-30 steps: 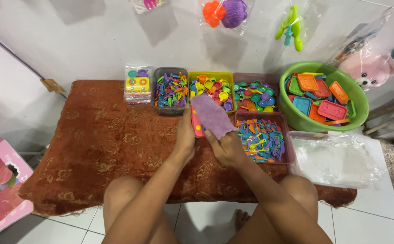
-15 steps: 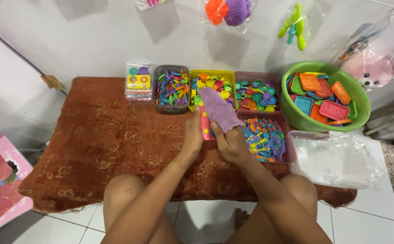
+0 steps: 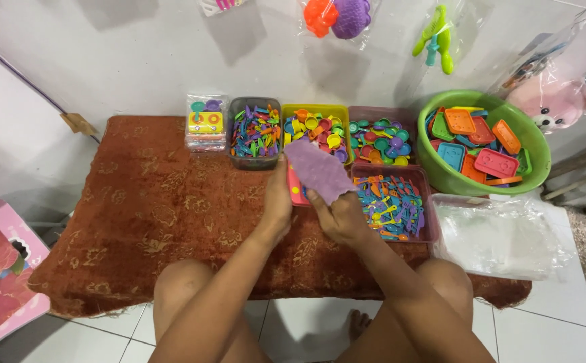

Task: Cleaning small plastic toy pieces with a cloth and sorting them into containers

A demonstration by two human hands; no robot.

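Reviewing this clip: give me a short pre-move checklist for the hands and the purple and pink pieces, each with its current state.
1. Left hand touching the pink piece: ok.
2. Right hand gripping the purple sheet: ok.
3. Purple sheet lying over the pink piece: ok, overlapping.
4. Pink piece's contents visible: cannot tell, mostly covered.
5. Both hands above the brown cloth, not inside any tub: ok.
6. Plastic bags within view at right, untouched: ok.
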